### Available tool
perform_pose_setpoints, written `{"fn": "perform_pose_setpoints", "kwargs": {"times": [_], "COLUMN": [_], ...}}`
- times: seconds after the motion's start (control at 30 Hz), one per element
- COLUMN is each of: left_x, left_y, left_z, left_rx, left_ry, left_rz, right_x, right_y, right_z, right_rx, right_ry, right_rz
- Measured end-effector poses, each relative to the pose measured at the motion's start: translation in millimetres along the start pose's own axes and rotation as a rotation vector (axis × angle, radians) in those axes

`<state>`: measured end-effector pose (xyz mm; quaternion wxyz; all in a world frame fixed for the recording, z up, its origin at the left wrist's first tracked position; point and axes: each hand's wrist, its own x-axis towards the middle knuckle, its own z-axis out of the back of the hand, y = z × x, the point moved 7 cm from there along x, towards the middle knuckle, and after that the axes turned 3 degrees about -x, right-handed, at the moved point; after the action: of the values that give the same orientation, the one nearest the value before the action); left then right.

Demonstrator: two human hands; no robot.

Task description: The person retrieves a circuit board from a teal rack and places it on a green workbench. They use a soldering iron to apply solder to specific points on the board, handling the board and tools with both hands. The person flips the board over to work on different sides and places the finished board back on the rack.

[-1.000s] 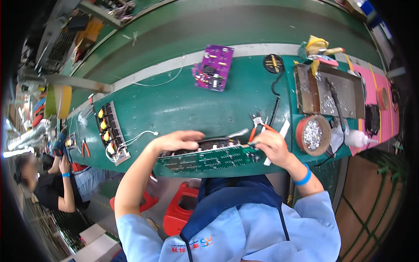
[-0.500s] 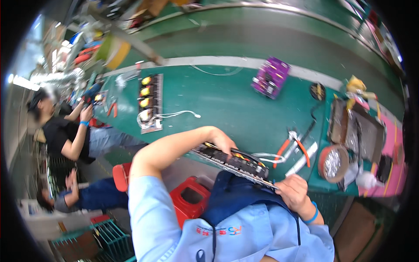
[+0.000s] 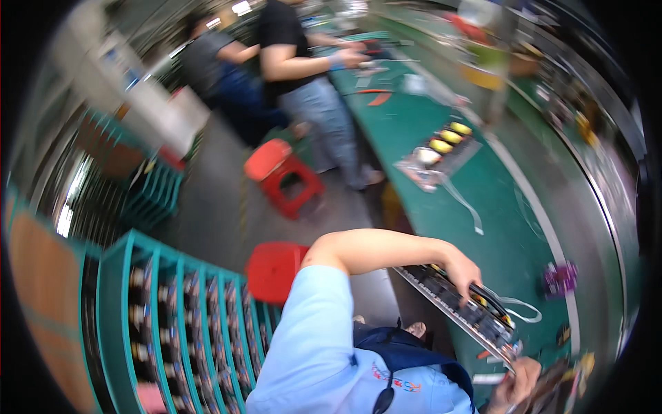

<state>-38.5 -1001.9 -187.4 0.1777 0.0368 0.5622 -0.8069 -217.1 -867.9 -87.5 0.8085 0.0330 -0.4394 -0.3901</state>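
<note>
Green desk (image 3: 448,231) is behind the circuit board (image 3: 483,322), which left grip (image 3: 460,270) holds mid-length and right grip (image 3: 521,381) at one end.

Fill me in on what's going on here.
A person is holding a long circuit board with both hands: the left hand on its component side, the right hand at one end. On the green bench lie another board with yellow parts and a purple board. A co-worker in a black top stands farther along the bench.
</note>
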Motion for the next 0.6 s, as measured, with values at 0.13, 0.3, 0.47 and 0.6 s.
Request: {"fn": "perform_pose_setpoints", "kwargs": {"times": [0.13, 0.3, 0.47, 0.6], "left_x": [-99, -281, -444, -594], "left_y": [-9, -119, -209, -287], "left_z": [-6, -45, -117, -205], "left_rx": [0.134, 0.824, 1.327, 1.228], "left_ry": [-0.333, -0.805, -1.005, -1.282], "left_rz": [0.293, 0.721, 1.137, 1.502], "right_x": [34, 24, 58, 35], "right_y": [40, 82, 210, 302], "right_z": [-23, -124, -206, -249], "right_rx": [0.088, 0.308, 0.551, 0.771], "right_ry": [-0.032, -0.171, 0.122, 0.327], "right_rz": [0.331, 0.592, 0.576, 0.597]}}
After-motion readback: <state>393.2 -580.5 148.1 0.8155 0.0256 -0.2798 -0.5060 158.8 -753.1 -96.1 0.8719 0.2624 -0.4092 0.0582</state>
